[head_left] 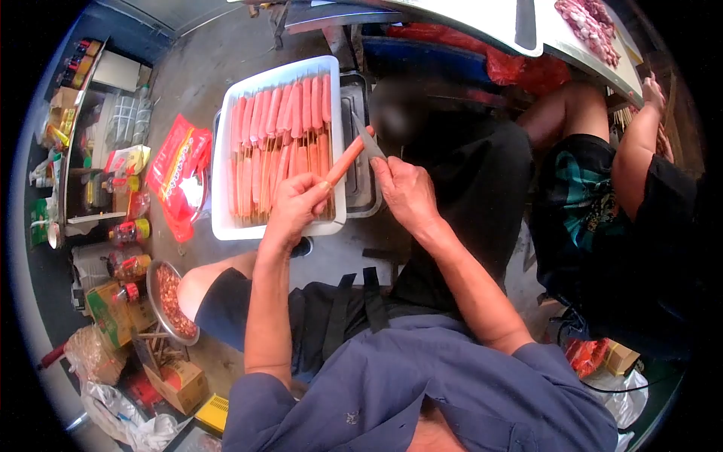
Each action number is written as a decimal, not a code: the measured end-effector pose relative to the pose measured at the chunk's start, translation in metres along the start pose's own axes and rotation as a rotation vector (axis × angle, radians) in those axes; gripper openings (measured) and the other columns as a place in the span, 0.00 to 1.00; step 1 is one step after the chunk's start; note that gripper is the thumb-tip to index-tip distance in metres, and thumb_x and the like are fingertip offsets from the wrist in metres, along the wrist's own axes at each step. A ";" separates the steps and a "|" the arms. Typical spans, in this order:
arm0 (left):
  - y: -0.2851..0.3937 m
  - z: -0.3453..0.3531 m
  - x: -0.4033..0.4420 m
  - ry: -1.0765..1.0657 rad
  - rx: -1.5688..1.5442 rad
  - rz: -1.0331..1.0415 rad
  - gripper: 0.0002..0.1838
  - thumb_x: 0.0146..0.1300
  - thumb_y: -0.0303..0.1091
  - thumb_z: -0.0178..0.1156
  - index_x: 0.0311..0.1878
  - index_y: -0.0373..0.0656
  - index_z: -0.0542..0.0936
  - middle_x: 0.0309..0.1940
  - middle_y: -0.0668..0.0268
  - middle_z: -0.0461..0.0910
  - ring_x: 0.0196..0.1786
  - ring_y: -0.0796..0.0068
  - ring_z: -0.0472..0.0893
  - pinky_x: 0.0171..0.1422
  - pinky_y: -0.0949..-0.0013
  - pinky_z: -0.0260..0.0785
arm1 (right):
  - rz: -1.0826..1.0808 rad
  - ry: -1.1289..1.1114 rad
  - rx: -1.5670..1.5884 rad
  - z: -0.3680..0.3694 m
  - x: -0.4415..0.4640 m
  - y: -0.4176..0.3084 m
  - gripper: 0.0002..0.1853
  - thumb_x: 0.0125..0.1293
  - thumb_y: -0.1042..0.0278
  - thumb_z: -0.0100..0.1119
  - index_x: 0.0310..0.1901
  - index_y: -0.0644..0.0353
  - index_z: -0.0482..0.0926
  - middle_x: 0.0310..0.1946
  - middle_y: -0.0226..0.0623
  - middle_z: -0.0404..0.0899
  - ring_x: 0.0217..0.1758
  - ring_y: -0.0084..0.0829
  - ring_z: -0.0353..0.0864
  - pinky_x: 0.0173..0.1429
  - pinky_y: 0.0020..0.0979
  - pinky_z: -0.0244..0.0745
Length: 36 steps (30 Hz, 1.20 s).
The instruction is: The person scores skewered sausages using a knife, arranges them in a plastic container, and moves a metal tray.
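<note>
The sausage [349,158] slants lengthwise, forward and rightward, from the left hand [303,202].

Before the person, a tray [248,231] carries skewered sausages [280,113] in a far and a near row, with a packet [177,166] to its left and, above its right rim, a sausage [349,159] in the left hand's fingers [316,197], crossed near its far end by the right hand's knife [369,143]. A bowl [154,301] sits beside the left knee, shelves [94,218] farther left. Ahead to the right, meat [591,30] lies on a bench [482,22], with another person [591,203] on this side.
</note>
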State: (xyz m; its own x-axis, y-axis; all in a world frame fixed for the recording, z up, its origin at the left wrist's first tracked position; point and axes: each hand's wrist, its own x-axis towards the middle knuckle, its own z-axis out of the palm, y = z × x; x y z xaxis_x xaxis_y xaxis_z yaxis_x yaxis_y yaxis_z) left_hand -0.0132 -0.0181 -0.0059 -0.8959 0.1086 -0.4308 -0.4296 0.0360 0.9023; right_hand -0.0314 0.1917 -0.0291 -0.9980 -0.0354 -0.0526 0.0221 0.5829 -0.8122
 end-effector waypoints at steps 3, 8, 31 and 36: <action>0.003 -0.001 -0.002 -0.010 -0.019 -0.016 0.09 0.69 0.35 0.60 0.35 0.41 0.80 0.19 0.78 0.72 0.17 0.92 0.63 0.20 0.83 0.48 | 0.008 0.000 -0.006 -0.002 -0.001 -0.005 0.24 0.73 0.50 0.50 0.30 0.64 0.80 0.24 0.55 0.79 0.30 0.58 0.80 0.34 0.52 0.73; 0.003 -0.006 -0.001 -0.025 -0.005 -0.066 0.09 0.69 0.36 0.60 0.36 0.40 0.81 0.18 0.79 0.72 0.17 0.92 0.63 0.19 0.83 0.49 | 0.019 -0.005 -0.017 -0.002 -0.002 -0.005 0.24 0.74 0.51 0.50 0.31 0.65 0.80 0.25 0.56 0.79 0.30 0.58 0.80 0.34 0.52 0.73; 0.012 -0.082 -0.011 0.526 -0.099 0.121 0.06 0.68 0.31 0.60 0.36 0.39 0.78 0.19 0.71 0.73 0.13 0.87 0.61 0.16 0.81 0.48 | 0.136 -0.104 0.420 0.006 -0.006 0.000 0.23 0.74 0.53 0.54 0.28 0.66 0.75 0.15 0.42 0.72 0.17 0.30 0.74 0.25 0.34 0.69; 0.018 -0.108 0.003 0.638 -0.074 0.075 0.06 0.67 0.26 0.55 0.33 0.38 0.77 0.19 0.69 0.74 0.15 0.86 0.65 0.17 0.80 0.52 | 0.084 -0.113 0.343 0.009 -0.005 0.002 0.23 0.73 0.51 0.54 0.30 0.67 0.76 0.20 0.51 0.74 0.21 0.40 0.74 0.30 0.41 0.70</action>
State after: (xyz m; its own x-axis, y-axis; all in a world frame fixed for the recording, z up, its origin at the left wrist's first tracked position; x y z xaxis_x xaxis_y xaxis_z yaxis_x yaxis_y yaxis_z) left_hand -0.0359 -0.1248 0.0074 -0.8052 -0.5047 -0.3114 -0.3497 -0.0199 0.9366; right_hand -0.0263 0.1859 -0.0353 -0.9795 -0.0993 -0.1755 0.1414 0.2826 -0.9488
